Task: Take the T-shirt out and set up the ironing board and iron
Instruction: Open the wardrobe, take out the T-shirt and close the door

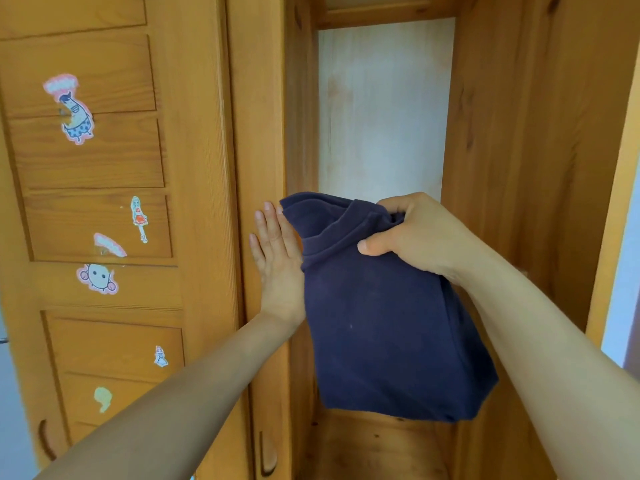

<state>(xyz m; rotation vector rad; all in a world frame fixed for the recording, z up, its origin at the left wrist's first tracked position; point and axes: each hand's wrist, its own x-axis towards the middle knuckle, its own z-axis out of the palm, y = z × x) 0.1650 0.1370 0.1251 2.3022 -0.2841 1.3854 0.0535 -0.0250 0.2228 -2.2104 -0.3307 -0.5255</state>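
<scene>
Our right hand (419, 233) pinches the soft navy T-shirt (381, 317) by its collar; left hand (277, 258) lies flat, fingers (268, 220) straight, on the pine wardrobe (214, 168).

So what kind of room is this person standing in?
Most likely a bedroom at home, at an open wooden wardrobe. The right hand holds a folded navy T-shirt at the opening, and cartoon stickers on the closed door panels suggest a child's or family room.

We see two bare forearms — no sleeves, watch or rings on left hand (277, 268) or right hand (415, 233).
</scene>
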